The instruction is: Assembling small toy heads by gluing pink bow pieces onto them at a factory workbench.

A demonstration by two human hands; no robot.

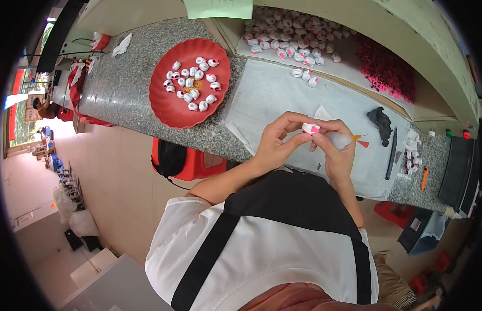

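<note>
Above the table's near edge, my left hand (276,144) pinches a small rounded white piece with a bright pink patch (310,128) between thumb and fingertips. My right hand (340,160) meets it from the other side, its fingertips touching the same piece. A translucent squeeze bottle (338,140) with an orange needle tip lies in the right hand, the tip pointing right. Under both hands a white sheet (282,98) covers the granite worktop. Left of them, a red scalloped plate (163,106) carries many similar white pieces, some showing pink.
A shelf at the back holds a heap of white pieces (298,31) and a pile of pink-and-dark parts (383,67). Right on the sheet lie a crumpled black cloth (380,124) and a dark pen-like tool (392,153). An orange-handled tool (424,178) and a red stool (197,161) are nearby.
</note>
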